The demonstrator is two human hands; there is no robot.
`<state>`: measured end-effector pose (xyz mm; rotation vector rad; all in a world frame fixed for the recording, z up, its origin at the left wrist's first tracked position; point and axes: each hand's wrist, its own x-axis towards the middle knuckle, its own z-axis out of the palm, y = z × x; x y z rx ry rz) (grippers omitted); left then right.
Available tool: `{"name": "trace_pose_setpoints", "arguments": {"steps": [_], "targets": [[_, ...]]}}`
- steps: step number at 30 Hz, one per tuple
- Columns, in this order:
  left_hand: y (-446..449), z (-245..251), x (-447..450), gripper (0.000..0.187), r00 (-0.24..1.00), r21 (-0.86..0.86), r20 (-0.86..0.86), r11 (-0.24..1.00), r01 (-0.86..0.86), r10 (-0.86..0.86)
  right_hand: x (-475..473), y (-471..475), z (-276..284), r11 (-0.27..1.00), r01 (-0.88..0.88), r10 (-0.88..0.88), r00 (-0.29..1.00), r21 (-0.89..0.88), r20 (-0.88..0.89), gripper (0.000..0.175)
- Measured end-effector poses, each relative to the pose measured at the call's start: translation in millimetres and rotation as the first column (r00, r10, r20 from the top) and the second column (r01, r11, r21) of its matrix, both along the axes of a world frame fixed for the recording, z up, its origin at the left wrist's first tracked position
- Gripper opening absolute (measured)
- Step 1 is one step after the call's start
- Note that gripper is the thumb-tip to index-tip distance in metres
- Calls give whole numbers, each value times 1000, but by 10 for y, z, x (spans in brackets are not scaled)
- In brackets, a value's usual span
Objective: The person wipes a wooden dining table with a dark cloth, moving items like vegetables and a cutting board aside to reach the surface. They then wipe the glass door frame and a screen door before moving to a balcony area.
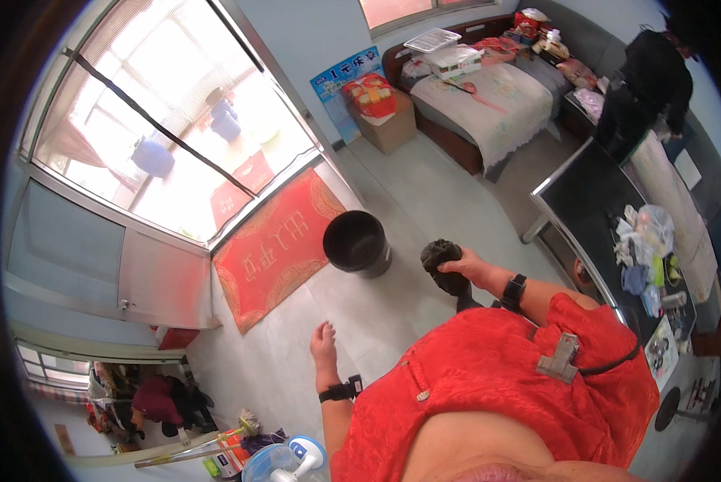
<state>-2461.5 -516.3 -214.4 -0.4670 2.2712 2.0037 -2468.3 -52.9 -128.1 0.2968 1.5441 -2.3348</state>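
My right hand [466, 268] is closed around a dark, bunched black plastic bag [442, 259], held in front of my body on the right. Part of the bag hangs below the fingers, near my red top. To the left of that bag, an empty-looking black bucket or bin [357, 244] stands on the tiled floor at the corner of a red doormat. My left hand [323, 337] is at the lower left of the bin, over the floor, with bent fingers and nothing seen in it. Both wrists wear black straps.
The red doormat [276, 247] lies before a glazed door. A cardboard box [390, 126] with a red bag stands by a daybed [481, 108]. A black table [607, 199] holds plastic bags at right. Mops and a fan [276, 464] are lower left. Another person [158, 400] bends in the adjoining space.
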Motion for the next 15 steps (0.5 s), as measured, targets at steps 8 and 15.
{"name": "trace_pose_setpoints", "arguments": {"steps": [8, 15], "targets": [[1867, 997, -1913, 29, 948, -19, -313, 999, 47, -50, -1855, 1125, 237, 995, 81, -86, 992, -61, -91, 35], [2183, 1827, -3214, 32, 857, -104, -512, 986, -127, 56, -3660, 1532, 801, 987, 80, -115, 957, -141, -265, 37]]}}
